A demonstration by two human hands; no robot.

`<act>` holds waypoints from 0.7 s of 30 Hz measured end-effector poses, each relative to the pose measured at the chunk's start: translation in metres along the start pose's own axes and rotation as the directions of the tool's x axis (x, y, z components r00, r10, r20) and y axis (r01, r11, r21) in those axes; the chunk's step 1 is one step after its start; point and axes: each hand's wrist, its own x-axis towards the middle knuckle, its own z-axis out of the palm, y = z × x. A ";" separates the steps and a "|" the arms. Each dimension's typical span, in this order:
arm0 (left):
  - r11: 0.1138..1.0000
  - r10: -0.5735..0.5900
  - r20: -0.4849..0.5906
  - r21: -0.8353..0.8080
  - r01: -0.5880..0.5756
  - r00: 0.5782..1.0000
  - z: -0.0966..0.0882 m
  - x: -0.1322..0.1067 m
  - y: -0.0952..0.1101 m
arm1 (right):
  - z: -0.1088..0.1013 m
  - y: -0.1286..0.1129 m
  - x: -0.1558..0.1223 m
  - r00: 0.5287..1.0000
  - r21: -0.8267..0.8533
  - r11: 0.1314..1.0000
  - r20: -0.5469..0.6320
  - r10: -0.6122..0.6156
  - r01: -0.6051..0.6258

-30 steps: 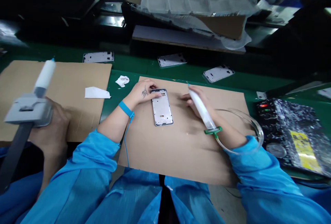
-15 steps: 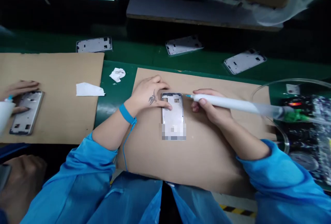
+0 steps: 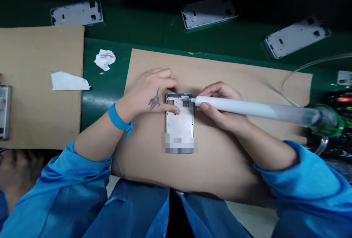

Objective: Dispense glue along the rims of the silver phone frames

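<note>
A pale phone frame (image 3: pixel 180 124) lies on the cardboard sheet, its long side pointing towards me; its near end is blurred out. My left hand (image 3: pixel 152 93) steadies it, thumb flat on the upper left of its inner face and fingers bent by its top left corner. In my right hand (image 3: pixel 228 121) is a white dispensing syringe (image 3: pixel 261 110), held almost level between thumb and fingers. Its blue needle tip is over the frame's upper right, near a square cutout. Whether the tip touches the surface, I cannot tell. A green cap with a clear hose closes the syringe's far end.
Several more phone frames (image 3: pixel 210 12) lie on the green bench behind the cardboard (image 3: pixel 220 168). Crumpled tissue (image 3: pixel 105 59) and a folded white piece (image 3: pixel 70 81) are at left. A co-worker's hand (image 3: pixel 22 172) shows at lower left. Dark equipment (image 3: pixel 339 100) stands at right.
The syringe tip has moved left, from beside the phone frame to over its upper right. My view has shifted closer and lower. The left hand keeps its place on the frame.
</note>
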 end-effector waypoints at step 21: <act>0.993 -0.064 0.111 0.111 0.052 0.992 -0.002 0.005 0.017 | 0.006 -0.015 0.003 1.000 -0.135 0.991 0.012 -0.017 0.019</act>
